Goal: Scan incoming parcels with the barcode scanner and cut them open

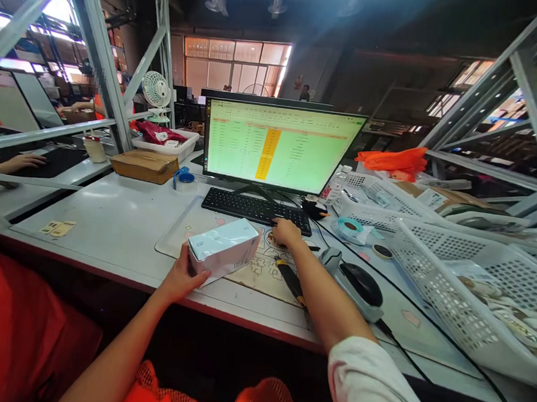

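Crowding the white counter (123, 208): black oblong keyboard (244, 207); yellow-and-black hand tool (290, 281); grey-and-black handheld device (361, 286), right; white perforated basket (443, 283), farther right. White rectangular box (225, 250), before keyboard, long axis near-left to far-right; left hand (184, 279) grasping near end. Right hand (287, 232) unclasped, fingertip on keyboard.

Box (224, 250) — smooth, glossy cardboard

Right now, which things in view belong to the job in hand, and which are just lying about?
Apparently in use:
white rectangular box, in the left hand
black keyboard, at the right hand
black-framed monitor showing a spreadsheet

Apparently lying about:
brown cardboard box
crumpled orange bundle
white perforated plastic baskets
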Demonstrator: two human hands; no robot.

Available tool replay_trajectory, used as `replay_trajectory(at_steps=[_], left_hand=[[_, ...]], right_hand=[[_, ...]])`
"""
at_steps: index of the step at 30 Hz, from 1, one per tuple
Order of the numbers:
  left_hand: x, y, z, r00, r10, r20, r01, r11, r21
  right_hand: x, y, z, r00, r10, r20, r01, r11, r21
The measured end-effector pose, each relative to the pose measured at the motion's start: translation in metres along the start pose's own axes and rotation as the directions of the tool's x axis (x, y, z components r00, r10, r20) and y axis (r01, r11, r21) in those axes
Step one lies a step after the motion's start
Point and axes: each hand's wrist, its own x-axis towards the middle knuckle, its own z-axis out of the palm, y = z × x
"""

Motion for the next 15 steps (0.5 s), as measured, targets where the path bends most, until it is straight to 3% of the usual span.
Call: replay_trajectory(at_steps=[4,5,7,9,10,12,14,15], left_hand=[[-0.002,-0.001,0.0,0.999,0.033,-0.006,-0.033,0.998,-0.053],[-0.003,-0.001,0.0,0.999,0.049,-0.002,-0.049,0.995,-0.083],[-0.004,-0.003,0.0,0.996,0.086,0.02,-0.082,0.987,-0.141],[-0.005,-0.005,-0.002,0.987,0.141,0.077,-0.124,0.972,-0.199],[-0.005,-0.006,-0.004,0.977,0.183,0.11,-0.154,0.96,-0.235],[-0.005,-0.009,-0.011,0.955,0.265,0.134,-0.217,0.931,-0.294],[-0.007,-0.012,-0.027,0.952,0.29,0.094,-0.253,0.923,-0.29],[-0.008,-0.013,-0.039,0.96,0.273,0.054,-0.252,0.935,-0.251]], right_hand=[[-0.026,-0.023,-0.022,0.975,-0.222,-0.007,0.221,0.968,0.12],[-0.041,-0.032,-0.025,0.941,-0.338,0.008,0.332,0.93,0.158],[-0.077,-0.051,-0.026,0.831,-0.556,0.029,0.541,0.818,0.195],[-0.118,-0.056,-0.027,0.771,-0.636,0.032,0.626,0.767,0.145],[-0.138,-0.05,-0.03,0.786,-0.618,0.02,0.613,0.783,0.105],[-0.181,-0.014,-0.045,0.862,-0.503,-0.061,0.507,0.859,0.07],[-0.236,0.049,-0.069,0.915,-0.315,-0.252,0.354,0.927,0.126],[-0.27,0.083,-0.083,0.906,-0.151,-0.394,0.232,0.958,0.166]])
